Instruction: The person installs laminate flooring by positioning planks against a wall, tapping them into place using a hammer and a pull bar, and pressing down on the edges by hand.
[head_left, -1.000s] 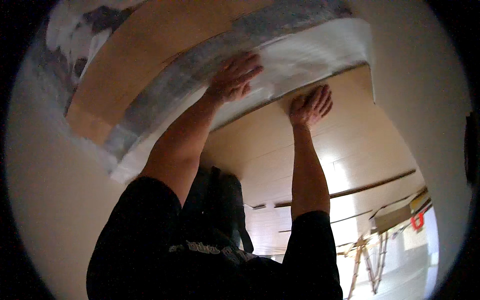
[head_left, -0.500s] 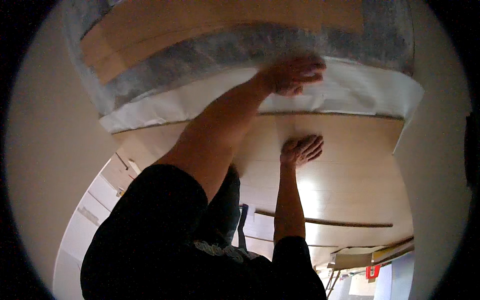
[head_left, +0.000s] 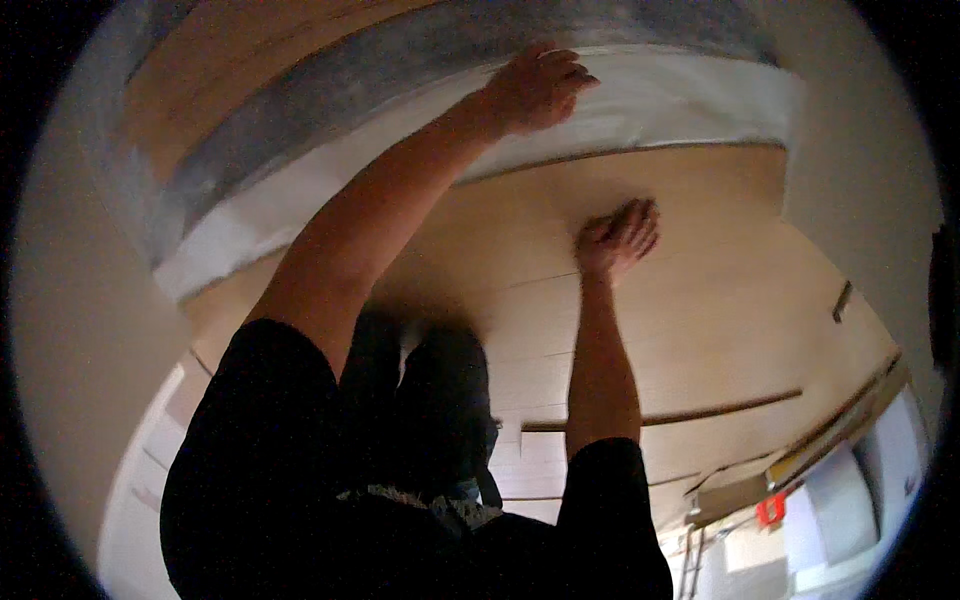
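My left hand point(head_left: 545, 90) hovers at or just over the white underlay sheet point(head_left: 680, 95), near its far edge. Its fingers are loosely bent and apart, and I see nothing in them. My right hand point(head_left: 620, 240) rests on the light wood-look floorboards point(head_left: 700, 270), fingers extended, a little short of the boards' far edge. Both arms reach forward, the left one farther. Whether the left fingertips touch the sheet, I cannot tell.
Beyond the sheet lies grey bare floor point(head_left: 390, 75) and a brown panel point(head_left: 230, 60). Pale walls stand left and right. A long dark strip point(head_left: 720, 407) lies on the boards behind my right hand, and a red object point(head_left: 771, 511) shows at lower right.
My view has shifted and turned, so the boards' edge and sheet sit higher and slanted. My left hand stays over the sheet, and my right hand stays on the boards.
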